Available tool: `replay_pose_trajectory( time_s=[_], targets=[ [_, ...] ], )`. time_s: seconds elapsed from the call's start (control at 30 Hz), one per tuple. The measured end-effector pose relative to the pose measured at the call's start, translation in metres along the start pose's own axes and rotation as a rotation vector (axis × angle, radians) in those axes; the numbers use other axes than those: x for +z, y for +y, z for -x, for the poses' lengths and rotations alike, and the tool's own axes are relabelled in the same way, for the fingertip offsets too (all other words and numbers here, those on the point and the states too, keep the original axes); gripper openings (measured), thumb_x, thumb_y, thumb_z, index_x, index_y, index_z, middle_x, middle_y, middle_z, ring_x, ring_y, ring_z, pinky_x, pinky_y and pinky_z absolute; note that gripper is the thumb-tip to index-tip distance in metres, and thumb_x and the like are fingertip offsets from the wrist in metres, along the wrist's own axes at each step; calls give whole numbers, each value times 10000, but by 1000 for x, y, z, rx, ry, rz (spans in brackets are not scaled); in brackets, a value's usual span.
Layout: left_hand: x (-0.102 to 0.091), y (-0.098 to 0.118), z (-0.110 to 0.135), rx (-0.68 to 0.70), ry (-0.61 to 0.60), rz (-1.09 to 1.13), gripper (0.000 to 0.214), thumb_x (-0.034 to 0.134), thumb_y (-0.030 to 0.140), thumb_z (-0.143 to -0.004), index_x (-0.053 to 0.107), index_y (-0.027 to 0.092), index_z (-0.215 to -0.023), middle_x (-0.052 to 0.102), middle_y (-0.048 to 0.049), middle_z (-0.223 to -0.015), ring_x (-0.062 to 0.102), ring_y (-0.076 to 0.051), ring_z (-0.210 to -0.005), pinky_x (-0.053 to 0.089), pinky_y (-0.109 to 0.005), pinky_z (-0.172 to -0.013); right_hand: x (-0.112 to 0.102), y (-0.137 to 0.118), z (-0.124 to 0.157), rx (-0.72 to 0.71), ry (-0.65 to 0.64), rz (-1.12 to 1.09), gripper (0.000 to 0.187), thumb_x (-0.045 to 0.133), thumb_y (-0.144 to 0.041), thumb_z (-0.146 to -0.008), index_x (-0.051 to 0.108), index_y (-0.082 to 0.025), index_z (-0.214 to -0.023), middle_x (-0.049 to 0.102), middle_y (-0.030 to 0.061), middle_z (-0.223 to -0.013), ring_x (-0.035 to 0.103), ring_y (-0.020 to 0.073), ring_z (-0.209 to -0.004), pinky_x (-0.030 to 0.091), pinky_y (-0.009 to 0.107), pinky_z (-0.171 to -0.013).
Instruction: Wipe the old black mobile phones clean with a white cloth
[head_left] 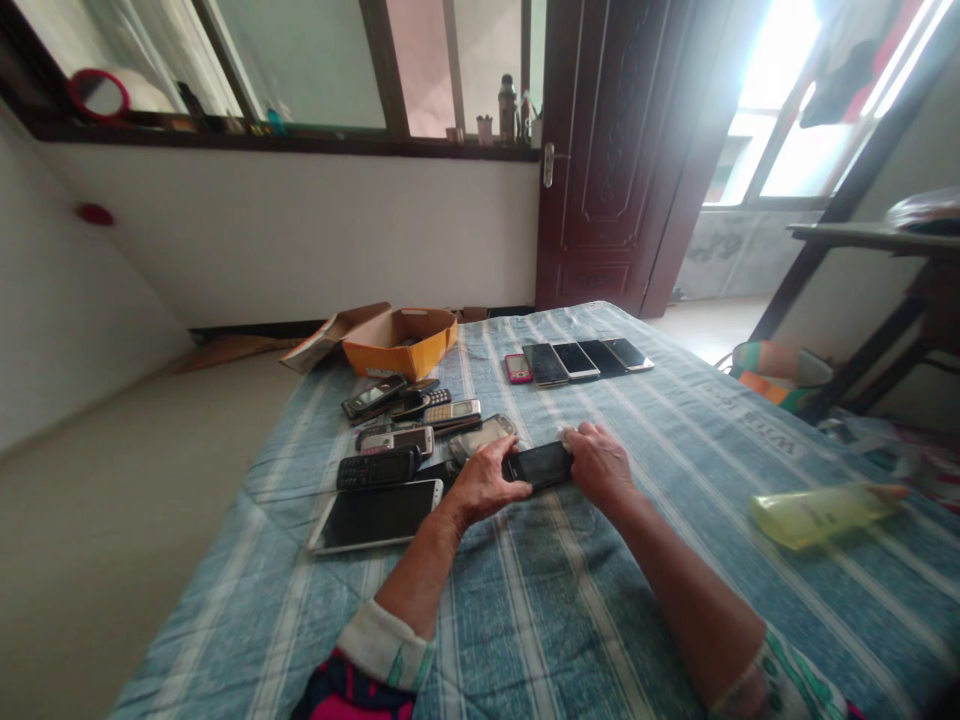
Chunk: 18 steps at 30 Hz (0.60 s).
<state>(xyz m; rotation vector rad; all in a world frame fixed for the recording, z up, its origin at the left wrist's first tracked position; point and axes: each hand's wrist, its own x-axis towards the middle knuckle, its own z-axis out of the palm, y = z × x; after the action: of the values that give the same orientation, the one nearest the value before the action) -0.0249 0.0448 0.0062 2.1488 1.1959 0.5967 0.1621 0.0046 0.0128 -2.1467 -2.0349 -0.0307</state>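
A dark mobile phone (541, 466) lies sideways between my two hands, low over the bed. My left hand (489, 483) grips its left end, thumb at the near edge and fingers at the far one. At its right end my right hand (600, 465) is closed, pressing a bit of white tissue or cloth (565, 436) against the phone. Just left of my left hand are a white tablet (381, 515), a black keypad phone (377, 467) and a pale, clear-looking case or phone (480, 436).
Several old phones (454, 411) lie in a loose pile at the left, before an open orange box (405, 340). Farther back, a row of phones (576, 360) includes a small pink one (517, 368). A yellowish bottle (823, 513) lies at the right on the striped sheet (600, 620).
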Motion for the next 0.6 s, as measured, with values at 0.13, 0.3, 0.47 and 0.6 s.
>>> replay_pose_trajectory(
  time_s=[0.13, 0.3, 0.47, 0.6],
  targets=[
    [-1, 0, -1, 16, -19, -35, 783, 755, 183, -543, 514, 80, -1280, 626, -141, -1201, 571, -297, -1141, 426, -392, -1020, -6, -15, 16, -81, -35, 9, 266, 414, -122, -909, 666, -179, -974, 623, 98, -1028, 533, 224, -947, 369, 308, -742],
    [-2, -10, -2, 42, -62, 44, 757, 674, 144, -579, 485, 126, -1312, 615, -122, -1245, 561, -274, -1174, 448, -367, -994, -12, -47, 39, -294, -104, -20, 251, 426, -105, -898, 663, -166, -956, 630, 92, -1001, 545, 226, -942, 390, 307, -728],
    [-5, -10, -1, 12, -94, 89, 682, 604, 122, -617, 503, 152, -1291, 620, -86, -1244, 574, -241, -1159, 458, -341, -967, -15, -35, 36, -224, -118, -14, 231, 453, -115, -880, 672, -176, -918, 631, 90, -967, 571, 210, -909, 390, 283, -677],
    [-4, -3, 0, -6, -69, 37, 631, 670, 243, -670, 515, 151, -1275, 626, -96, -1225, 570, -256, -1152, 439, -366, -991, -18, -10, 23, -30, -151, 34, 286, 412, -125, -897, 681, -190, -971, 633, 91, -993, 587, 214, -921, 377, 277, -656]
  ],
)
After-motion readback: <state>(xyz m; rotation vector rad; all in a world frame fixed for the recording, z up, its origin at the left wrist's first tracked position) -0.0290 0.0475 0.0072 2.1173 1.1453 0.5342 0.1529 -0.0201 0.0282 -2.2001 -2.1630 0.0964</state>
